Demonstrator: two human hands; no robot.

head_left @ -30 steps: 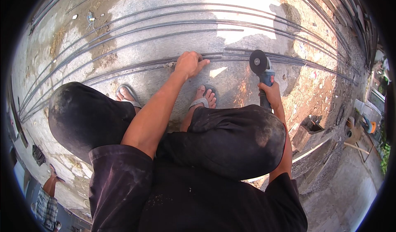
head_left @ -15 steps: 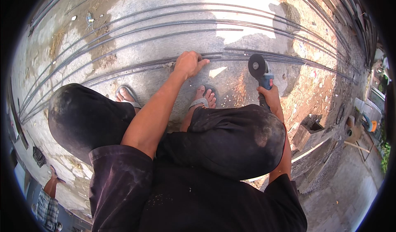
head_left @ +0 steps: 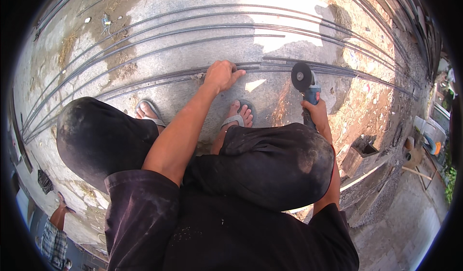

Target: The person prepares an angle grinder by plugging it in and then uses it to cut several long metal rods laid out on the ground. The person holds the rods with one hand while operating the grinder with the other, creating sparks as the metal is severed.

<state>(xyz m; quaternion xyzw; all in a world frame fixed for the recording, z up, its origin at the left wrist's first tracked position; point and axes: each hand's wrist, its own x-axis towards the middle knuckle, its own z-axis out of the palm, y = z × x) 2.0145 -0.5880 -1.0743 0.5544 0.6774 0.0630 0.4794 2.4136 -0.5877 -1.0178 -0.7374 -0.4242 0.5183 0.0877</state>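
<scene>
My left hand (head_left: 223, 76) is closed over several thin dark steel rods (head_left: 169, 73) lying on the ground, its thumb pointing right. To the right, my right hand (head_left: 316, 112) grips a blue angle grinder (head_left: 312, 96) by its body. The grinder's round black disc (head_left: 301, 76) is up at the right-hand stretch of rods (head_left: 337, 69); whether it touches them cannot be made out. A thin spray of orange sparks (head_left: 279, 113) falls beside the grinder, toward my sandalled foot (head_left: 238, 114).
More long rods (head_left: 193, 29) curve across the concrete farther off. A wooden box (head_left: 358, 154) stands at the right, by a gravelly edge. My knees (head_left: 275, 165) flank my left arm. Another person's leg and checked clothing (head_left: 54, 242) show at the lower left.
The sparks have thinned out. Both hands and the grinder stay almost where they were.
</scene>
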